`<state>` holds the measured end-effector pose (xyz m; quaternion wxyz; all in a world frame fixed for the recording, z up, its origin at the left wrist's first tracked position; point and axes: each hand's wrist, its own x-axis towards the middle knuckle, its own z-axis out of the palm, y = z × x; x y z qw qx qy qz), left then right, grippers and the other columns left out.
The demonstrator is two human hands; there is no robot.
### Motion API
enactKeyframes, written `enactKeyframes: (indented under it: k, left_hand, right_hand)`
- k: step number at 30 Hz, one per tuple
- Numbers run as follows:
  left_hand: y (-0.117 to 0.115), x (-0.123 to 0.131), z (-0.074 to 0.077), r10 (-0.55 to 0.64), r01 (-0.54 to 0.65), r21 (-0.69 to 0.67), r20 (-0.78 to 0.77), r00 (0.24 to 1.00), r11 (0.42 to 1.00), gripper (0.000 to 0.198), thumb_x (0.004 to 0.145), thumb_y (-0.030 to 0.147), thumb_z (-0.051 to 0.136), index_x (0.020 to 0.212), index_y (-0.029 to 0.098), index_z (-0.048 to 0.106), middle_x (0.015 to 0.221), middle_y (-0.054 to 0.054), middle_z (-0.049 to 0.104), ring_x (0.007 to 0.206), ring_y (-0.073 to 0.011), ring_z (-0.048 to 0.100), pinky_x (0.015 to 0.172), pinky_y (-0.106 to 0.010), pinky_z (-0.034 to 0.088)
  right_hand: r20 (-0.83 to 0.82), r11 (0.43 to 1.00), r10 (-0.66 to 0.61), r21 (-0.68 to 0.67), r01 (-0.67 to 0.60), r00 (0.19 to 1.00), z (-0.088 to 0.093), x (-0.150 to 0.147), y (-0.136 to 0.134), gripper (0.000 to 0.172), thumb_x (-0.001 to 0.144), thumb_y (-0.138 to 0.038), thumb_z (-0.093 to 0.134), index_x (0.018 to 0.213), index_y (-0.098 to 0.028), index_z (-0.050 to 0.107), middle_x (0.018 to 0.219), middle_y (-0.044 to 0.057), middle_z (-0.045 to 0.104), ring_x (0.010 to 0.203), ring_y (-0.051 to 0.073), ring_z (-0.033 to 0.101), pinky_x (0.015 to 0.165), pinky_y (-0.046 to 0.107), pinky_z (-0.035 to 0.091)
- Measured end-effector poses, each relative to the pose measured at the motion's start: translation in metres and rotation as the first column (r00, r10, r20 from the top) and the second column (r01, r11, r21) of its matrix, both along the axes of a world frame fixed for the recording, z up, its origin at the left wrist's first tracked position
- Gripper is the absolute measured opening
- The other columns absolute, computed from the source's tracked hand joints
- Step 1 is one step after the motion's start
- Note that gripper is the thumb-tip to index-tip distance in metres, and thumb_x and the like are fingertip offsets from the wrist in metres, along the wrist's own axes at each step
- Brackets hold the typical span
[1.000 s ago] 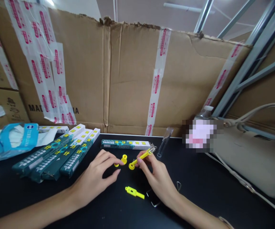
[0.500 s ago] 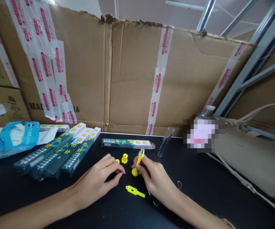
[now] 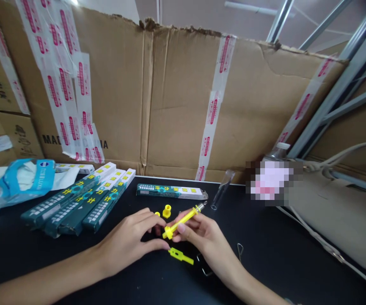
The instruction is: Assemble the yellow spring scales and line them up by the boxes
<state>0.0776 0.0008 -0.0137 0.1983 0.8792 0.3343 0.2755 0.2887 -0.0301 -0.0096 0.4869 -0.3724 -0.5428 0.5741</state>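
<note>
My right hand [image 3: 202, 235] pinches a long yellow plastic tool [image 3: 183, 220] with a metal tip, held slanted above the black table [image 3: 265, 262]. My left hand [image 3: 132, 239] has its fingers curled at the tool's round yellow end, thumb and forefinger close to it. A small yellow cap [image 3: 166, 211] and a smaller yellow piece [image 3: 157, 214] lie just behind the hands. A flat yellow part [image 3: 180, 255] lies on the table below them. A metal wire clip [image 3: 222, 258] sits beside my right wrist.
Three green boxes [image 3: 78, 201] lie side by side at the left, one more green box [image 3: 170, 191] behind the hands. A clear tube [image 3: 222, 189] lies at the back. A blue-and-white bag [image 3: 17, 182] is far left, a beige bag [image 3: 338, 212] right, cardboard wall [image 3: 176, 106] behind.
My right hand has tilted the yellow tool from nearly upright to slanted and brought its round end to my left hand's fingertips. My left hand shifted slightly right to meet it.
</note>
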Motion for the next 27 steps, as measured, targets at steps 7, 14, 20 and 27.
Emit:
enactKeyframes:
  k: [7,14,20,27]
  left_hand:
    - [0.000,0.001,0.000,0.025,-0.023,0.042,-0.037,0.999,0.999,0.017,0.098,0.030,0.054,0.089,0.021,0.065,0.080,0.001,0.060,0.073,-0.0139,0.059,0.066,-0.025,0.043]
    - [-0.002,0.002,0.001,0.020,-0.018,0.060,-0.034,0.999,0.998,0.022,0.101,0.031,0.048,0.087,0.021,0.062,0.081,0.001,0.060,0.075,-0.0142,0.059,0.068,-0.025,0.043]
    - [-0.003,0.001,0.002,0.014,-0.013,0.036,-0.048,0.999,0.999,0.022,0.101,0.033,0.048,0.088,0.022,0.061,0.082,0.002,0.059,0.072,-0.0135,0.058,0.066,-0.025,0.042]
    - [0.000,0.001,-0.001,-0.022,0.022,-0.010,-0.057,0.998,1.000,0.021,0.100,0.036,0.050,0.090,0.022,0.063,0.083,0.001,0.059,0.076,-0.0140,0.058,0.068,-0.025,0.042]
  right_hand:
    - [0.123,0.996,-0.057,0.071,0.048,0.991,-0.001,0.001,-0.002,0.029,0.078,-0.046,0.077,0.088,-0.019,0.075,0.096,0.005,0.072,0.070,0.015,0.064,0.070,0.029,0.056]
    - [-0.003,0.970,-0.210,0.121,0.209,0.978,0.001,0.006,-0.001,0.041,0.086,-0.050,0.069,0.114,-0.021,0.064,0.098,0.005,0.069,0.072,0.016,0.066,0.074,0.033,0.058]
    - [-0.024,0.939,-0.290,0.188,0.289,0.957,0.005,0.011,0.004,0.030,0.074,-0.040,0.082,0.092,-0.022,0.067,0.084,0.001,0.068,0.074,0.017,0.067,0.072,0.030,0.059]
    - [0.131,0.966,-0.143,0.236,0.109,0.981,-0.003,0.009,-0.002,0.023,0.084,-0.029,0.075,0.107,-0.026,0.072,0.094,0.002,0.073,0.088,0.019,0.070,0.082,0.030,0.058]
